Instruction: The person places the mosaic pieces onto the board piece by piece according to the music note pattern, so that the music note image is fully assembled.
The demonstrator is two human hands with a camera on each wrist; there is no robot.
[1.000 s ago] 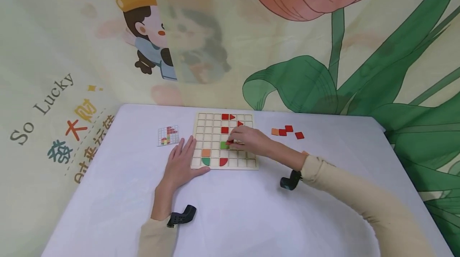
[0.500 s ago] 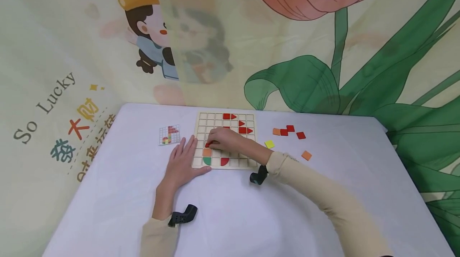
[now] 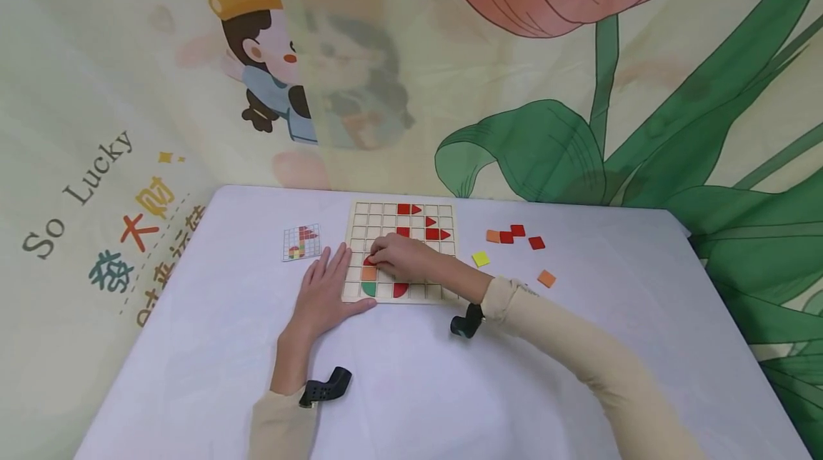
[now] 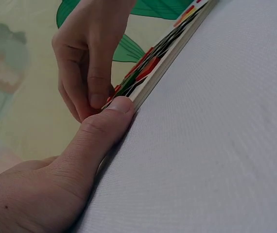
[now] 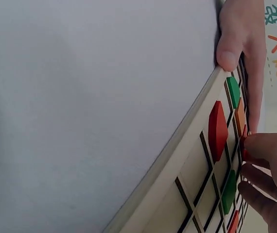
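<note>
In the head view, a cream grid board (image 3: 376, 221) lies on the white table. My left hand (image 3: 320, 299) rests at its left side, fingers straight along the edge and thumb on the near left corner. My right hand (image 3: 406, 258) is over the board's left part, thumb and fingertips pinching a small red tile (image 5: 245, 143) right at a cell behind an orange square tile (image 3: 368, 273). Nearer me are a green rounded tile (image 3: 368, 288) and a red rounded tile (image 3: 400, 290). A green tile (image 5: 229, 191) shows in the right wrist view, hidden under my hand in the head view.
Red squares and triangles (image 3: 430, 221) sit in the board's far rows. Left of the board lies a small pattern card (image 3: 301, 242). Loose tiles lie to the right: a yellow square (image 3: 480, 258), an orange square (image 3: 546, 278) and several more, mostly red (image 3: 536, 242).
My right hand has moved left across the board with the red tile, from beside the green tile to behind the orange one, uncovering the yellow tile. The left hand stays put.
</note>
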